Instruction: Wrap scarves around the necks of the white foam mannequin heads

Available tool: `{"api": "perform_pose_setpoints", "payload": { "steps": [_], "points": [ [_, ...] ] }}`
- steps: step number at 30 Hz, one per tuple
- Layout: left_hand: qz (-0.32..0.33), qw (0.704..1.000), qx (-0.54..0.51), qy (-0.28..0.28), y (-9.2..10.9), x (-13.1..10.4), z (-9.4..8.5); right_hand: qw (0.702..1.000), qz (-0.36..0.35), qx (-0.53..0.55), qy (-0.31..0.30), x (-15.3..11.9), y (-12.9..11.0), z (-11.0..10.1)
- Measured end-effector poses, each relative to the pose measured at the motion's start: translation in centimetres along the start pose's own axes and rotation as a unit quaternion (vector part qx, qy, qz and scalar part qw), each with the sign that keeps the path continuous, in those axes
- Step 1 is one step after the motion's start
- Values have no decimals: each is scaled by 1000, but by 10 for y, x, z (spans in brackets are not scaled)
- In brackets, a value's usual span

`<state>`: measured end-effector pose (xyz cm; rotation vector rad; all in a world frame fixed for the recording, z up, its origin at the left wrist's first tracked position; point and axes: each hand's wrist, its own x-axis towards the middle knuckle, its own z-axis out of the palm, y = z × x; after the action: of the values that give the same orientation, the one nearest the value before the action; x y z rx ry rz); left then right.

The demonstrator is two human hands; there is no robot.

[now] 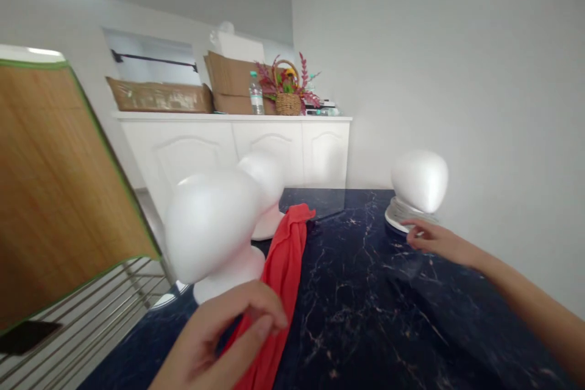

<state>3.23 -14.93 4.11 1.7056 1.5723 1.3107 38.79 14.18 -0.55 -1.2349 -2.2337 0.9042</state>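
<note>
Up close at the dark marbled bench (365, 292), your left hand (223, 335) sits low in the foreground with its fingers curled, thumb and fingertips pinching the near end of a red cloth (283, 268). That cloth runs in a long crumpled strip away from you across the bench top, its far end lying just beside the base of a white foam head form (267, 180). A second, larger-looking white foam head (212, 225) stands nearer to you, immediately left of the cloth, its base close to the bench's left edge. Across the bench, your right hand (429, 237) reaches out on an extended arm, fingers loosely spread and holding nothing, the fingertips at the grey round base (400, 213) of a third white foam head (420, 180) that stands near the wall; whether they actually touch the base cannot be told. To your left, a bamboo panel with green edging (59, 183) leans over a wire rack (91, 311). Behind the bench, a white cabinet (237, 146) carries cardboard boxes (228, 82), a water bottle (256, 94) and a wicker basket of flowers (287, 94).
</note>
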Motion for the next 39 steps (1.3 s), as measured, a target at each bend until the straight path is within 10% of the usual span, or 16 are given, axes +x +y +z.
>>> {"api": "perform_pose_setpoints", "payload": {
  "steps": [6,14,19,22,28,34,39],
  "points": [
    [-113,963,90,229,-120,-11,-71,971,-182,-58,-143,5,-113,128],
    [-66,931,61,353,-201,44,-77,974,-220,-43,-44,42,-171,233],
    [-46,967,26,251,-191,72,-85,960,-261,10,99,70,-192,265],
    [-50,984,-55,159,-185,80,-86,966,-227,103,63,89,-205,282],
    [-74,974,-65,205,-182,77,-78,940,-156,303,-18,94,-226,296],
    [-30,966,-30,256,-121,56,-54,921,-219,321,28,32,-237,259],
    [21,985,-120,124,-73,41,1,919,-275,273,77,-7,-213,198]
  ]
}}
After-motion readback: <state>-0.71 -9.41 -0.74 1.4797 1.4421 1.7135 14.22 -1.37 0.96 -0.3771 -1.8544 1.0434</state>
